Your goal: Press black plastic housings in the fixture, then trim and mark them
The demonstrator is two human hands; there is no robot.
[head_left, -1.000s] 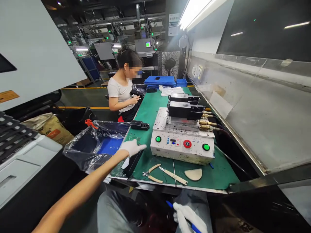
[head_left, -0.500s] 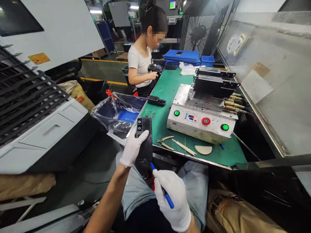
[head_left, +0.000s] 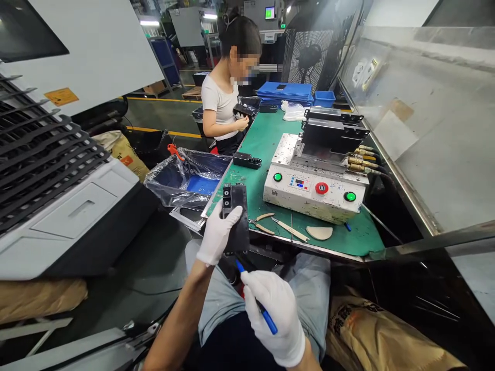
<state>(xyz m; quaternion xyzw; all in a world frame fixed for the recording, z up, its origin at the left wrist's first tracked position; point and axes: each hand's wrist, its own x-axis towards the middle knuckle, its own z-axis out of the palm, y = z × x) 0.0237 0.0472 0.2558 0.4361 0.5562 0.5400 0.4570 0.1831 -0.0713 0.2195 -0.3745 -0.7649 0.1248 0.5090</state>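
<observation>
In a white glove, my left hand [head_left: 216, 234] grips a black plastic housing [head_left: 240, 221] by its left side, thumb across the front. The housing stands nearly upright in front of the table edge, with two round fittings near its upper left corner. Below it, my right hand [head_left: 274, 314], also gloved, is closed around a blue pen-shaped tool [head_left: 268, 320]. The tool's upper end points up and left, just under the housing's lower edge and apart from it. Its exact kind is unclear.
The green table [head_left: 266, 134] bears a white machine [head_left: 309, 198] with black housings on top, cutting pliers [head_left: 265, 226], a knife [head_left: 290, 229] and another black housing [head_left: 247, 160]. A plastic-lined bin [head_left: 166, 180] stands left. A co-worker [head_left: 220, 103] handles a black part behind.
My left hand has shifted slightly right with the housing, turning it a little. The tool's upper end has moved slightly left and down. The camera view has shifted slightly.
</observation>
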